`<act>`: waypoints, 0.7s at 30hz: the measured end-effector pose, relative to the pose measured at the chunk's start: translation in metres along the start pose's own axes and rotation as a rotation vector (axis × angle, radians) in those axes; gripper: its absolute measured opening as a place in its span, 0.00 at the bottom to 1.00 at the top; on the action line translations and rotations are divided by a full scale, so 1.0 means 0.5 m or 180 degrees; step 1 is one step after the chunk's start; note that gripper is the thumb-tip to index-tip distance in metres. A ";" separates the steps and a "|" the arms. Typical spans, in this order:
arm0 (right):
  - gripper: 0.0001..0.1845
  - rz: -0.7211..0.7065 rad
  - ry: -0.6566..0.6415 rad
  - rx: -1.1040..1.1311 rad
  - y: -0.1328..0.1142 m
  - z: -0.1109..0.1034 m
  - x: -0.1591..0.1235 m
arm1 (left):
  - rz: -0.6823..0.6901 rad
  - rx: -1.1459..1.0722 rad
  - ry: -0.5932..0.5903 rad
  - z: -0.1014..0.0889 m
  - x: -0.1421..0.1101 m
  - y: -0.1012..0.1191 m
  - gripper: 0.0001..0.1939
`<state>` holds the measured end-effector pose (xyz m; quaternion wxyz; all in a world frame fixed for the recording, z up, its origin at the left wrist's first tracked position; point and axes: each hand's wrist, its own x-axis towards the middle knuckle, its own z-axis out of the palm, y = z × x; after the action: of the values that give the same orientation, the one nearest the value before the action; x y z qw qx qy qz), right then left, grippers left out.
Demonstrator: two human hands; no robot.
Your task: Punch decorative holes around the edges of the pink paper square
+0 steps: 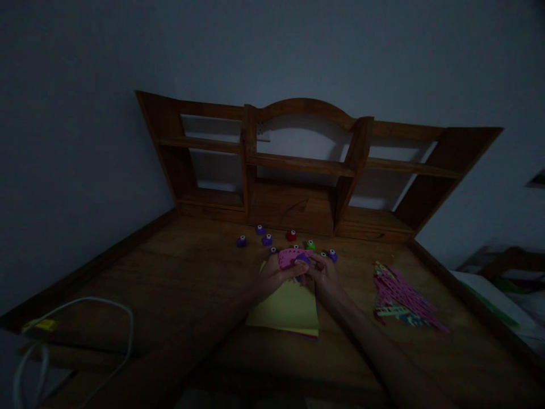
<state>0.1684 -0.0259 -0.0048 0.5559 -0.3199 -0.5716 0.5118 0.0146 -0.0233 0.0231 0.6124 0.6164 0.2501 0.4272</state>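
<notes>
My left hand grips a pink sheet of punched paper above a wooden desk. My right hand is closed on a small purple craft punch set against the pink paper's edge. Both hands meet over a stack of yellow paper lying flat on the desk. Several small punches lie just beyond the hands: purple ones, a red one and a green one. The room is dim and fine detail is hard to make out.
A pile of punched pink and coloured paper strips lies to the right on the desk. A wooden shelf unit stands at the desk's back against the wall. A white cable loops at the near left. A bed edge shows far right.
</notes>
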 end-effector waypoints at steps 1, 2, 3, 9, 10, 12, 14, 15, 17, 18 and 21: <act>0.12 0.0015 -0.0014 0.0025 0.000 0.000 0.001 | -0.0013 -0.0018 -0.0016 -0.003 0.002 -0.001 0.25; 0.12 0.0026 -0.0005 0.0064 0.000 -0.001 0.003 | -0.0027 -0.0028 -0.0003 -0.006 0.004 -0.003 0.25; 0.13 0.0032 0.0026 0.0114 -0.001 -0.001 0.004 | -0.0043 -0.0034 0.0033 -0.010 0.007 -0.006 0.26; 0.20 0.0154 0.0244 0.0485 -0.010 -0.007 0.008 | -0.0204 -0.0162 0.0285 -0.044 0.021 -0.029 0.25; 0.20 0.0155 0.0259 0.0549 -0.010 -0.009 0.009 | -0.0183 -0.0099 0.0324 -0.050 0.023 -0.034 0.24; 0.18 0.0126 0.0287 0.0657 -0.008 -0.015 0.011 | -0.0109 0.0074 0.0355 -0.060 0.028 -0.042 0.22; 0.17 0.0111 0.0321 0.0679 -0.002 -0.021 0.014 | -0.0062 0.0195 0.0391 -0.066 0.032 -0.047 0.22; 0.17 0.0127 0.0340 0.0651 0.002 -0.024 0.016 | -0.0053 0.0254 0.0420 -0.068 0.033 -0.048 0.22; 0.18 0.0156 0.0404 0.0534 0.010 -0.030 0.018 | -0.0015 0.0411 0.0493 -0.069 0.035 -0.046 0.21; 0.18 0.0157 0.0440 0.0468 0.014 -0.031 0.019 | 0.0026 0.0474 0.0552 -0.069 0.036 -0.044 0.20; 0.18 0.0148 0.0432 0.0317 0.022 -0.031 0.018 | 0.0134 0.0592 0.0777 -0.069 0.035 -0.035 0.19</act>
<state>0.1792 -0.0108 -0.0147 0.5965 -0.3390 -0.4988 0.5296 -0.0012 0.0121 0.0062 0.5086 0.6190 0.3481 0.4868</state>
